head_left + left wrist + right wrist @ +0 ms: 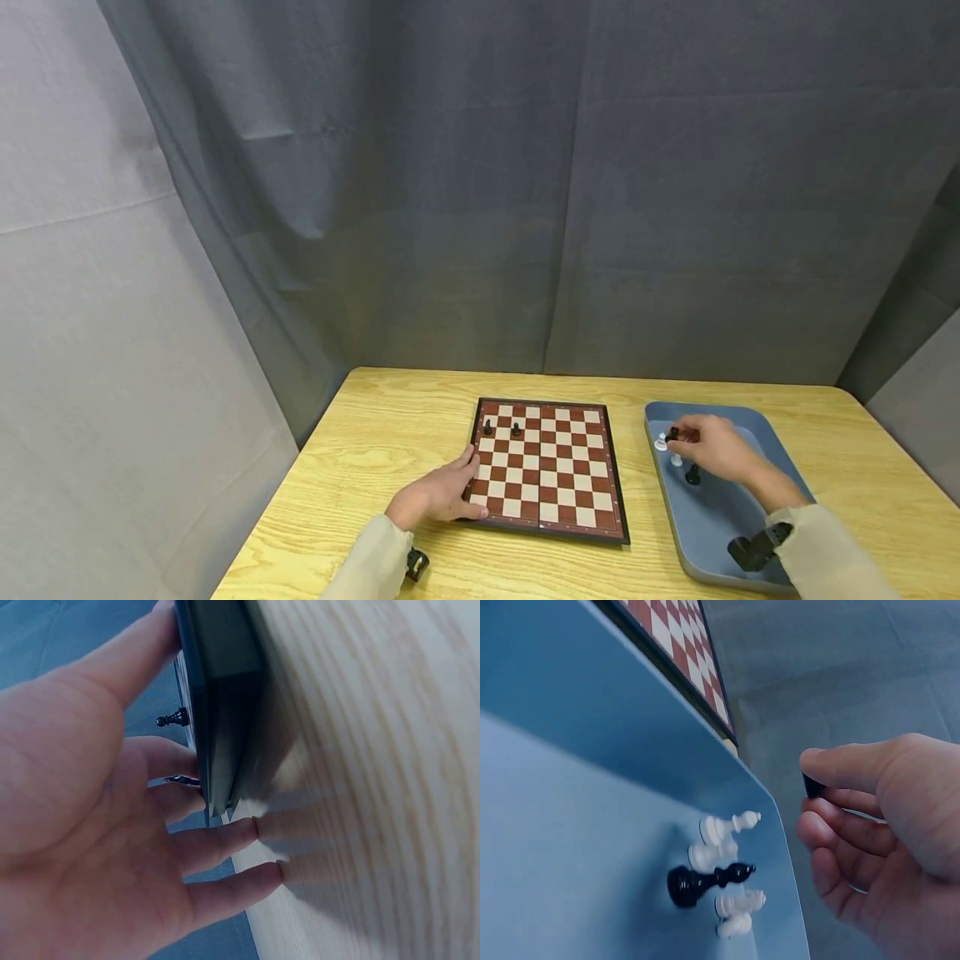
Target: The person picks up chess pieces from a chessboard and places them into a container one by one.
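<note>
My left hand (450, 490) lies along the left side of a folding chessboard (573, 533), its thumb at the near left corner. In the left wrist view two fingers touch the board's edge, while the lower two reach down to the tabletop. Two small black chess pieces (516, 429) stand on the far left part of the board; one shows as a pawn (176, 718). Over the tray's left side, my right hand (716, 448) pinches a black chess piece (811, 786) between thumb and fingers, which hide most of it.
A blue-grey tray (705, 533) sits to the board's right. Inside are a black chess piece (705, 882) and several white ones (731, 823) near its left wall. Both stand on a wooden table (360, 450). Grey curtains (465, 208) hang behind and beside it.
</note>
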Demonstrator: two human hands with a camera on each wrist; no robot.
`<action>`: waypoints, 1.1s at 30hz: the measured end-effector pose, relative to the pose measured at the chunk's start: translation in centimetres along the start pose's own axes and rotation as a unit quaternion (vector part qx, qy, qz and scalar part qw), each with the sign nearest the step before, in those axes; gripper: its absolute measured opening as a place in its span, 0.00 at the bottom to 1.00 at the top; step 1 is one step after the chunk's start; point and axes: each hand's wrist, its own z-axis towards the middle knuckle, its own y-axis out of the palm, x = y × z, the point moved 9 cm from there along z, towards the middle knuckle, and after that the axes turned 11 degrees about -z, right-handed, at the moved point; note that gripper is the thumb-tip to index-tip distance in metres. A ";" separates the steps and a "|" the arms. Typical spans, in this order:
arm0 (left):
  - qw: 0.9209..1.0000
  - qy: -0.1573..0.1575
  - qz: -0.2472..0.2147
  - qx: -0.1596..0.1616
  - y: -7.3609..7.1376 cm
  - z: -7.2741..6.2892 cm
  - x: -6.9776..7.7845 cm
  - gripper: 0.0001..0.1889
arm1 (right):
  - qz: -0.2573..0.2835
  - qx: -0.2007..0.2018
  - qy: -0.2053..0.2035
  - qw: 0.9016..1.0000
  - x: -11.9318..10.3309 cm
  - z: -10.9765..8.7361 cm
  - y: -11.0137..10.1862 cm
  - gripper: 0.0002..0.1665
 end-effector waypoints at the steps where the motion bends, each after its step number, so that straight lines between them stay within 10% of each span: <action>1: 1.000 0.000 0.000 -0.001 0.0 0.0 0.0 0.47 | -0.004 0.000 0.000 1.000 0.2 -0.1 0.0 0.04; 33: 1.000 0.008 -0.013 -0.002 -0.2 -0.1 0.2 0.46 | -0.057 -0.031 0.057 0.996 6.3 -1.8 0.2 0.05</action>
